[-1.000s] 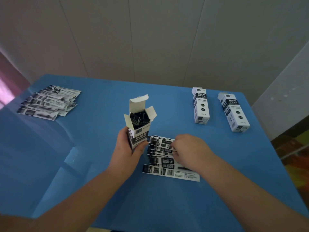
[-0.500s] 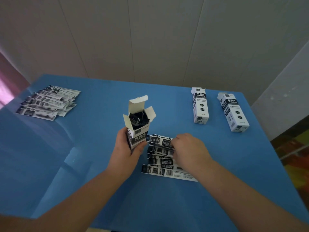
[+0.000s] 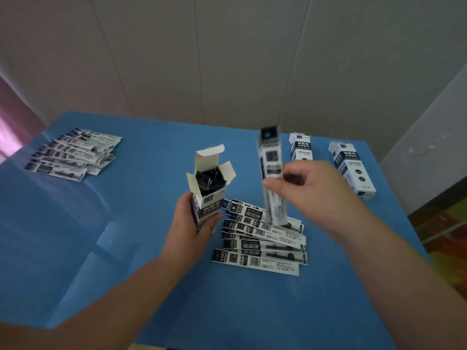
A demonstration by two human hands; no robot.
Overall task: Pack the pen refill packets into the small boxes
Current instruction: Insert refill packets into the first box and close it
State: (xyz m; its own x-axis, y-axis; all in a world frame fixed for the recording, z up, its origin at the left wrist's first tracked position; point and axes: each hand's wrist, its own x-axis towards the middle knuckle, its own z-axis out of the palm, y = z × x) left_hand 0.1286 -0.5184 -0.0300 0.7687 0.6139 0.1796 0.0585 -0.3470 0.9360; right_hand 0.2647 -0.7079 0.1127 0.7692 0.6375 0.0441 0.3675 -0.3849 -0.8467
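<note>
My left hand [image 3: 188, 228] grips a small white and black box [image 3: 209, 190] standing upright on the blue table, its top flaps open and dark packets showing inside. My right hand [image 3: 313, 193] pinches one pen refill packet [image 3: 273, 175] and holds it nearly upright in the air, to the right of the box. Under that hand, a fanned pile of several refill packets [image 3: 262, 243] lies flat on the table.
Two closed boxes [image 3: 300, 147] [image 3: 353, 170] lie at the back right of the blue table [image 3: 151, 157]. Another spread of several packets [image 3: 73, 152] lies at the back left. A white panelled wall stands behind; the table's right edge is close to the boxes.
My right hand has lifted one packet off the pile and raised it upright. My left hand and the open box have stayed in place.
</note>
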